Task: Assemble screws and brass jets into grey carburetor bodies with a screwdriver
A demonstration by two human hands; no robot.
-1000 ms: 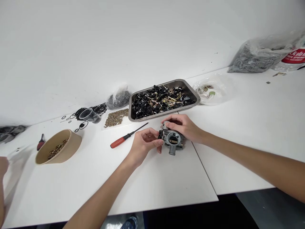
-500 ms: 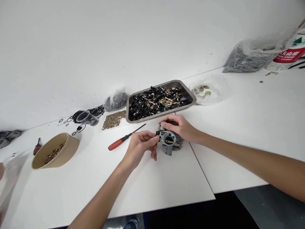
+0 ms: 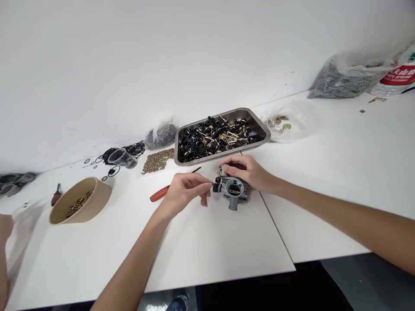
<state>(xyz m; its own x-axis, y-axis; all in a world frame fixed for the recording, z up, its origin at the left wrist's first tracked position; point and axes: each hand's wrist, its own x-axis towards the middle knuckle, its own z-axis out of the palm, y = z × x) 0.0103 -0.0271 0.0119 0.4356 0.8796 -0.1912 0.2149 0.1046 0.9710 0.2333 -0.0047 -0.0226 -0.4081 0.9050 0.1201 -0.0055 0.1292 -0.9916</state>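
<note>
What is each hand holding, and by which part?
The right hand holds the grey carburetor by its top and far side. The left hand pinches a small black part on the carburetor's left side with its fingertips.

White table (image 3: 324, 172) carries a metal tray (image 3: 264, 129); a red-handled screwdriver (image 3: 160, 194); a tan bowl (image 3: 99, 196); loose black rings (image 3: 112, 170).

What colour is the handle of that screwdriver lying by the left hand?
Red, with a black shaft; the screwdriver shows in the head view, partly behind the left hand.
</note>
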